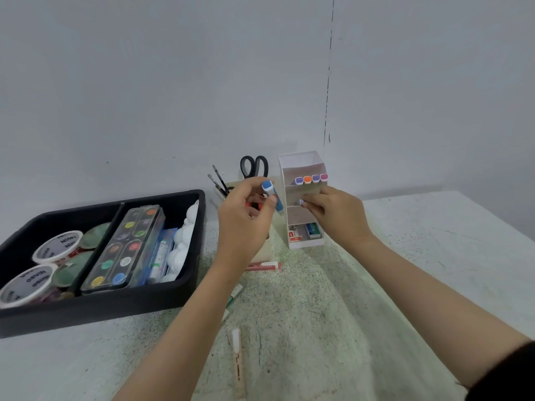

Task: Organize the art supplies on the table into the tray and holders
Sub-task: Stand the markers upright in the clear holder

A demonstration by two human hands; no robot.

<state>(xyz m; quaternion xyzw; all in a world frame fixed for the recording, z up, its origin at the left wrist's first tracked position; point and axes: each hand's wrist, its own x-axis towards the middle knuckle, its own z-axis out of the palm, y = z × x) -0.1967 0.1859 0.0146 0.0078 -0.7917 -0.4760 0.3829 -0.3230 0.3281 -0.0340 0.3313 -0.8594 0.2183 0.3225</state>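
**Peach pen up front, a marker in each hand**

Peach pen (238, 363) lies nearest on the table (405, 256), its lower end cut off by the frame edge; the print on its barrel is too small to read. A green marker (235, 293) is mostly hidden under the left forearm, and a red marker (263, 266) shows only partly past the wrist.

The left hand (246, 218) pinches a blue marker (272, 195) in the air, covering most of the cup (265, 250) behind it. Scissors (254, 167) and brushes (218, 180) stick up from there.

The right hand (333, 211) curls round a lilac marker (302, 202) at the middle shelf of the white holder (304, 166); only the tip shows. Four capped markers (311, 179) sit in the shelf above, erasers (304, 233) in the bottom one, labels unreadable.

The black tray (101, 308) at left holds a paint palette (124, 247), a white figure (185, 241) and tubs (58, 246) whose lids seem to read "Ninso"
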